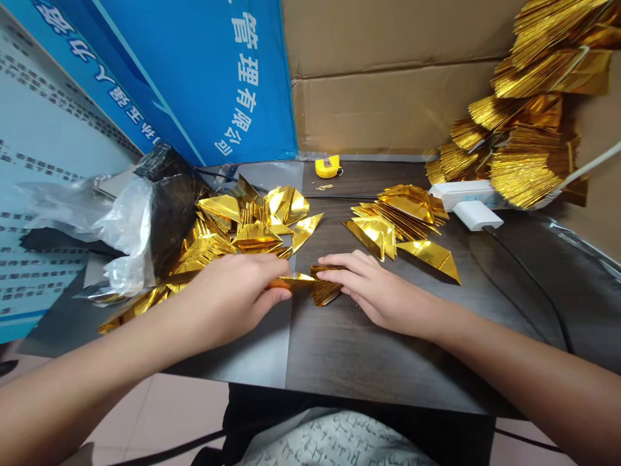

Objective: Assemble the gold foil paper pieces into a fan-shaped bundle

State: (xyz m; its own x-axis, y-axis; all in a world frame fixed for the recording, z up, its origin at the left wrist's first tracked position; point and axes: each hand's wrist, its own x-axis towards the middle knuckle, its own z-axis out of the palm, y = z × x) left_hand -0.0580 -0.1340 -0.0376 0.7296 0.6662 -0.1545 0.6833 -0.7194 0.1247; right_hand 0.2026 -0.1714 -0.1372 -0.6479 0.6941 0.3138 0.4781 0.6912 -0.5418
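Observation:
My left hand (245,291) pinches a folded gold foil paper (295,279) between thumb and fingers, its pointed end facing right. My right hand (371,288) is closed around a small stack of folded gold papers (326,291) standing on the dark table. The tip of the single paper meets or nearly meets that stack; the exact contact is too small to tell. Behind my left hand lies a loose heap of folded gold papers (257,234). Beyond my right hand sits a smaller pile of folded gold papers (402,210), with one separate gold piece (429,257) nearer me.
A yellow tape measure (328,167) and a rubber band (324,187) lie at the back. Bundled gold papers (526,162) are stacked at right, beside a white power strip (460,192) with a plugged-in charger (478,215). Plastic bags (133,226) stand at left. Cardboard (359,110) backs the table.

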